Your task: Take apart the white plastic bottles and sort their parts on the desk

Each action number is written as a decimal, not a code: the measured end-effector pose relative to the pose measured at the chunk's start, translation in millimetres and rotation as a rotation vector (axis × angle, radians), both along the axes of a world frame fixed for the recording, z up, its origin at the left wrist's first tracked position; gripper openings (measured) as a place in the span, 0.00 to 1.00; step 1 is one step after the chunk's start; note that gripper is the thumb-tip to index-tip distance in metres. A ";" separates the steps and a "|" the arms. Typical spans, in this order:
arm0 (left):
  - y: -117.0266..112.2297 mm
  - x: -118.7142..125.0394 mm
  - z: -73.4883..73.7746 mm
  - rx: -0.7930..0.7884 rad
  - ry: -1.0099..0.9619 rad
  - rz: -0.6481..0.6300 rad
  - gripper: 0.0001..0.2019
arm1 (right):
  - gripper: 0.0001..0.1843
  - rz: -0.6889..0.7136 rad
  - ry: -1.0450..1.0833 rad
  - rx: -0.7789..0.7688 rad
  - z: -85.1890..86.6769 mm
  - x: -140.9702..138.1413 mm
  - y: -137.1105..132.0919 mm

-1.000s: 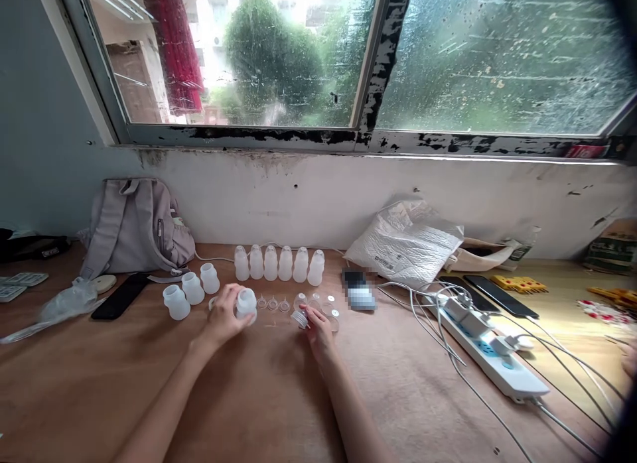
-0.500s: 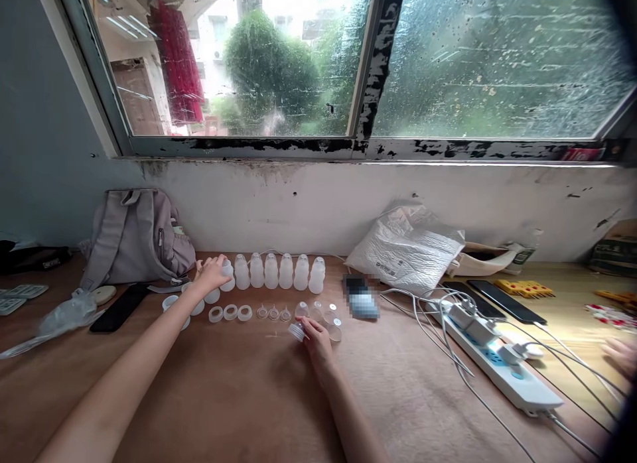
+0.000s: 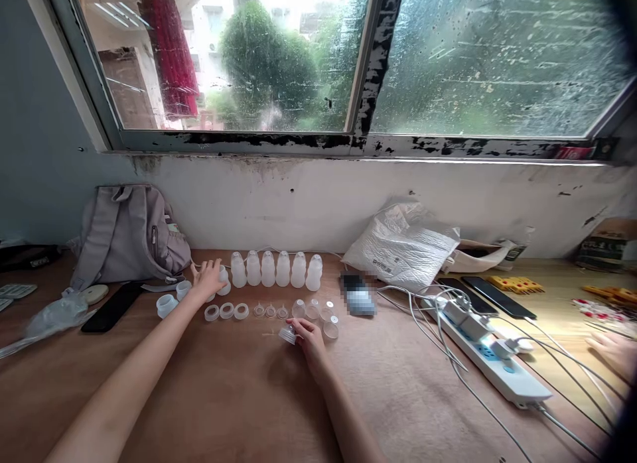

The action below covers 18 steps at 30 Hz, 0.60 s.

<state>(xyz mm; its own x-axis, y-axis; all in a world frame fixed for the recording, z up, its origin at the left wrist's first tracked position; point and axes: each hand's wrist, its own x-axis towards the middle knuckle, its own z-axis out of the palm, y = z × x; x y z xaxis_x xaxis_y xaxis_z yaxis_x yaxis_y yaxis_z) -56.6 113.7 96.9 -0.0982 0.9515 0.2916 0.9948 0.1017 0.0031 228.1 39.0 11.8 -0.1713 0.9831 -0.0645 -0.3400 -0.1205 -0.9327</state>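
Note:
At the left end of a row of white baby bottles [image 3: 268, 269] is my left hand [image 3: 205, 281], its fingers spread. It reaches over the end bottle [image 3: 225, 281], close beside or touching it; I cannot tell which. My right hand [image 3: 307, 338] pinches a clear plastic cap [image 3: 287, 334] just above the table. Several clear domed caps [image 3: 312, 309] stand beyond that hand. Left of them lie clear nipples [image 3: 270, 311] and white screw rings [image 3: 227, 310]. White cup-like bottle bodies [image 3: 166, 306] stand left of my left forearm, which partly hides that area.
A grey backpack [image 3: 127, 234] and a black phone [image 3: 112, 308] are at the left. A silver bag [image 3: 403, 244] leans on the wall. A power strip [image 3: 492, 360] with loose cables lies at the right. Another person's hand [image 3: 614, 350] shows at the right edge.
My left hand has shifted slightly left and down from the bottle's top, its fingers spreading. My right hand has moved slightly left with the cap. The view has shifted a little.

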 end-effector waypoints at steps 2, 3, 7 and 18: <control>-12.2 9.0 2.7 0.109 -0.010 -0.010 0.29 | 0.16 -0.011 0.010 0.010 0.2 -0.6 0.2; -21.6 16.3 2.8 0.201 -0.040 -0.036 0.27 | 0.16 -0.022 0.020 0.018 0.4 -1.3 0.3; -73.4 63.6 -16.6 0.328 -0.381 -0.348 0.16 | 0.14 -0.044 0.051 0.059 2.7 -7.6 -2.1; -121.8 112.3 -95.0 0.071 -0.762 -0.520 0.16 | 0.13 0.115 -0.304 0.235 -6.9 -29.9 -17.4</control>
